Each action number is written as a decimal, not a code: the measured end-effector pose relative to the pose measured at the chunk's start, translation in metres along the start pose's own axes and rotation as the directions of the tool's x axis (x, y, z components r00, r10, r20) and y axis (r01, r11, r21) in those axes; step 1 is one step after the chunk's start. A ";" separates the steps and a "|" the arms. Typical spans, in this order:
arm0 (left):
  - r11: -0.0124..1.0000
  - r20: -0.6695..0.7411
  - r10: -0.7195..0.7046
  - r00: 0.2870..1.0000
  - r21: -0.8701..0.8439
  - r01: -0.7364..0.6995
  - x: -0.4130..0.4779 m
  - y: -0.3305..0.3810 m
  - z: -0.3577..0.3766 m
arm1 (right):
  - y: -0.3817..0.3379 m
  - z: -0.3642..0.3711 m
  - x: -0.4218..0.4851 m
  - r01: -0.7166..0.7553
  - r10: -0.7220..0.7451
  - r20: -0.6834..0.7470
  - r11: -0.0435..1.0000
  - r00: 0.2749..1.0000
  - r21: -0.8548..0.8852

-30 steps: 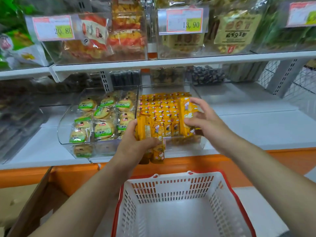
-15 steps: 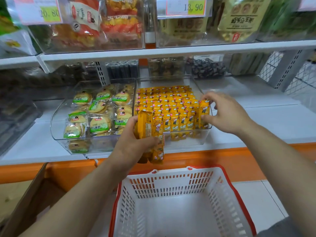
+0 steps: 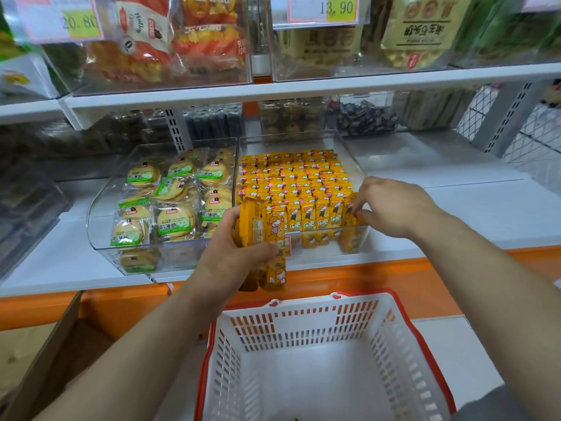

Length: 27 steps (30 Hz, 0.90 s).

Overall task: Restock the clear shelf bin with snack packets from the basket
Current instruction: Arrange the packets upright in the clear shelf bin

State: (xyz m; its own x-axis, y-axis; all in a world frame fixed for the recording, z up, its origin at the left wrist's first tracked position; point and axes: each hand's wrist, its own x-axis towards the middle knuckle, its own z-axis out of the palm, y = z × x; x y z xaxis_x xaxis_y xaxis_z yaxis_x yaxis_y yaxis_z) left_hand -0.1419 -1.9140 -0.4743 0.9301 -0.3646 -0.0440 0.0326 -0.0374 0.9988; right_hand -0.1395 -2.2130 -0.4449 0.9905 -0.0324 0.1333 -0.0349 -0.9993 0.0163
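Note:
A clear shelf bin point(image 3: 352, 165) on the white shelf holds rows of yellow snack packets point(image 3: 297, 183) standing upright. My left hand point(image 3: 230, 253) grips a stack of the same yellow packets point(image 3: 264, 238) just in front of the bin's front wall. My right hand point(image 3: 391, 205) is at the bin's front right corner, fingertips pinching a yellow packet point(image 3: 353, 218) at the right end of the front row. The white basket with a red rim point(image 3: 303, 326) stands below, its visible floor almost bare.
Left of it, a second clear bin point(image 3: 100, 226) holds round green-labelled biscuit packs. An upper shelf point(image 3: 303, 89) with bins and price tags hangs above. A cardboard box point(image 3: 51, 344) stands at lower left. An orange shelf edge point(image 3: 379, 275) runs between bin and basket.
My right hand has carried a yellow packet down from above the bin to the right end of the front row. My left hand has kept its stack in place.

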 end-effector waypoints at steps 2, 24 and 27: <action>1.000 -0.006 -0.015 1.000 -0.015 0.015 -0.001 0.000 0.001 | -0.002 -0.005 -0.003 0.000 0.000 -0.006 0.999 1.000 -0.032; 0.993 0.012 -0.008 1.000 -0.115 0.009 -0.003 0.012 0.027 | -0.060 -0.017 -0.039 -0.063 0.008 0.063 0.063 0.998 0.996; 0.994 -0.042 -0.022 0.999 -0.109 0.017 0.001 0.011 0.018 | -0.034 -0.022 -0.030 0.036 0.231 -0.091 0.230 0.969 0.972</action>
State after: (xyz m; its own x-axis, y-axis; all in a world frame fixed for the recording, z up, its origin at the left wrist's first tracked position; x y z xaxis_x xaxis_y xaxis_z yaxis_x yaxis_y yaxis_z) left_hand -0.1469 -1.9311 -0.4634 0.9438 -0.3241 -0.0649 0.0884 0.0582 0.9944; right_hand -0.1715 -2.1771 -0.4272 0.9394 -0.2604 0.2230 0.1570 -0.2514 -0.9551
